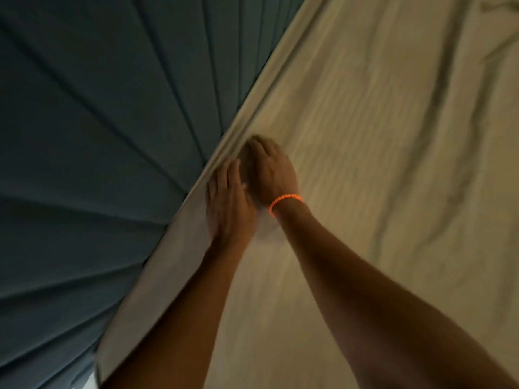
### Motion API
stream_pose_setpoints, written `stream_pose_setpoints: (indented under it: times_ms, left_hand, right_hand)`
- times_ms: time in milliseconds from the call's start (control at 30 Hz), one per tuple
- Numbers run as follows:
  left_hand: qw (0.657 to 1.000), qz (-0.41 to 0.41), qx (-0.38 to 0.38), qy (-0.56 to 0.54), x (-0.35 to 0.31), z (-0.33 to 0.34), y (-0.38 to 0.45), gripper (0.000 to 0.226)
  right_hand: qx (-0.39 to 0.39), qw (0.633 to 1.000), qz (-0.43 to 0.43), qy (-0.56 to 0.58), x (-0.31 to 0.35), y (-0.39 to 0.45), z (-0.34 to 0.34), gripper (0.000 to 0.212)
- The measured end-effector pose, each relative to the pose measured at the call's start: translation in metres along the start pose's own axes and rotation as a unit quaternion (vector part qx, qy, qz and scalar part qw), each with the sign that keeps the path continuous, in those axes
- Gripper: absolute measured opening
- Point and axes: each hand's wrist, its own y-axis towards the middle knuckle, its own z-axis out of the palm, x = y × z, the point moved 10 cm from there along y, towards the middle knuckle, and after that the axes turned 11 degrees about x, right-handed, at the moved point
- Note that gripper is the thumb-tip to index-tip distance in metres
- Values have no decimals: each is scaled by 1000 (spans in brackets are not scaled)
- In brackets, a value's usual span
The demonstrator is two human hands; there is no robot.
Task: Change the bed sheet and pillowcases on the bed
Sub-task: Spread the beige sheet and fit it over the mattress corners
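Two bare forearms enter from the lower edge and reach forward over the bed sheet (pixel 365 136), a pale cream cloth that covers the mattress across the right and centre of the view. The sheet is the reference for all positions below. Near its lower part the cloth lies fairly flat with fine ripples; toward its far right it shows deeper creases and loose folds. The left hand (pixel 227 203) lies at the sheet's left border, palm down, fingers straight and together, pressing the cloth toward the seam where the sheet meets the headboard (pixel 98 136). The hand is released, not clenched, and grasps nothing visible. The right hand (pixel 271 169) sits just beyond and beside the left, touching it, its fingers bent downward at the tips into the same border; whether it pinches cloth cannot be told, as the frame is blurred and the fingertips are hidden in the fold. An orange bracelet (pixel 285 200) circles the right wrist. Left of the sheet's border stands the headboard, a dark blue-grey padded surface with long ribbed channels, running from the near left corner to the far top.
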Motion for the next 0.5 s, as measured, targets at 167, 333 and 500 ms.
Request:
stream_pose_setpoints:
  times_ms: [167,333,500]
  left_hand:
    - [991,-93,2,97,-1,39,82,56]
    - [977,-153,119,83,22,52,122,56]
    - [976,-177,25,125,7,33,118,39]
  right_hand:
    - [113,976,-25,-183,-37,85,18,59]
    - [135,958,-24,-250,-22,146,34,50]
    - [160,946,-71,-272,-25,173,34,55]
